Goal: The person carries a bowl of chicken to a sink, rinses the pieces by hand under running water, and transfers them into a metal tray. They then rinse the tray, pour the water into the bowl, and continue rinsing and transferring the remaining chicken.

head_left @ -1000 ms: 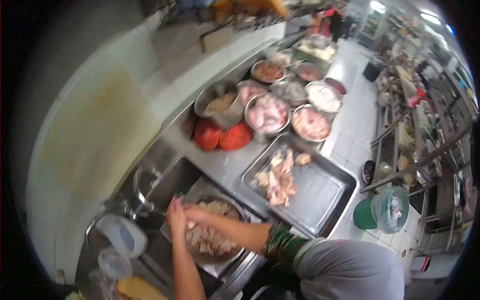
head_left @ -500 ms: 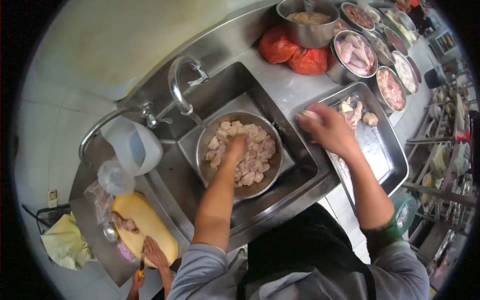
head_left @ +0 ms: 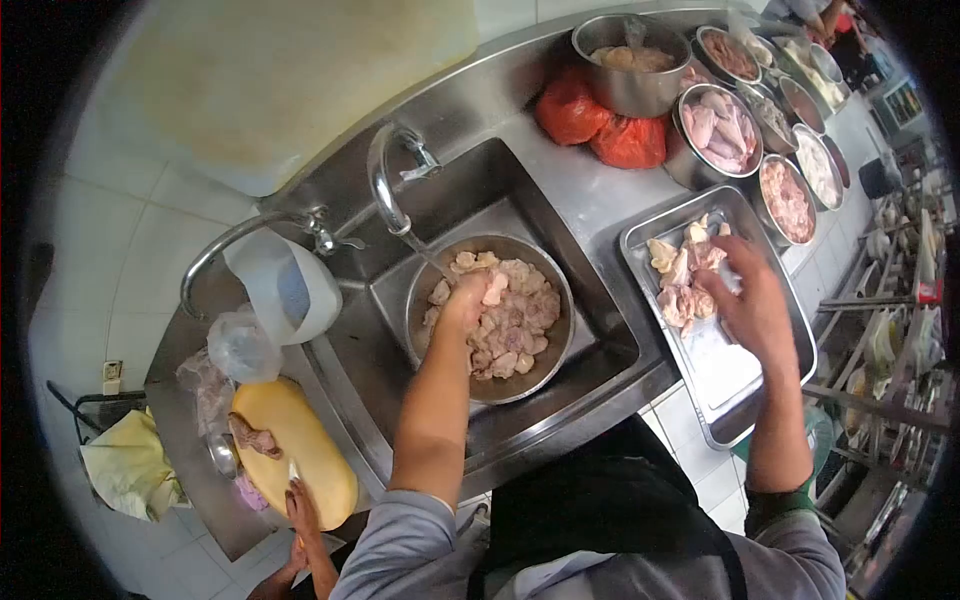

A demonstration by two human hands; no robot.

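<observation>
Left hand: The left hand [head_left: 463, 303] reached down into the steel bowl [head_left: 563, 350], its fingers partly curled among the meat pieces [head_left: 517, 310]. A pale chunk showed against the fingers; whether they gripped it or only touched it could not be told.

Right hand: The right hand [head_left: 752, 312] hovered over the metal tray [head_left: 725, 385], palm down, fingers bent and spread well open, with the thumb apart from them. It was just beside the cuts of meat [head_left: 687, 300] and looked open.

Bowl: It sat in the sink [head_left: 605, 335], the meat pieces covering most of its bottom.

Water: A thin stream of water [head_left: 432, 259] ran from the nearer faucet [head_left: 378, 170] toward the bowl's edge. A 2nd faucet [head_left: 215, 250] curved out to the left, near the plastic jug [head_left: 320, 297].

Tray: It lay on the counter to the right of the sink, the cuts of meat gathered toward its far end and the near part bare and shiny.

Counter beyond: 2 red bags [head_left: 628, 143] rested against a deep pot [head_left: 640, 95]. Beside them stood a bowl of long pale pieces [head_left: 719, 130], with more filled bowls around it.

Yellow board: At the lower left, a co-worker's hands [head_left: 305, 520] were at the edge of the yellow board [head_left: 325, 465], where a darker strip of meat [head_left: 255, 440] lay.
</observation>
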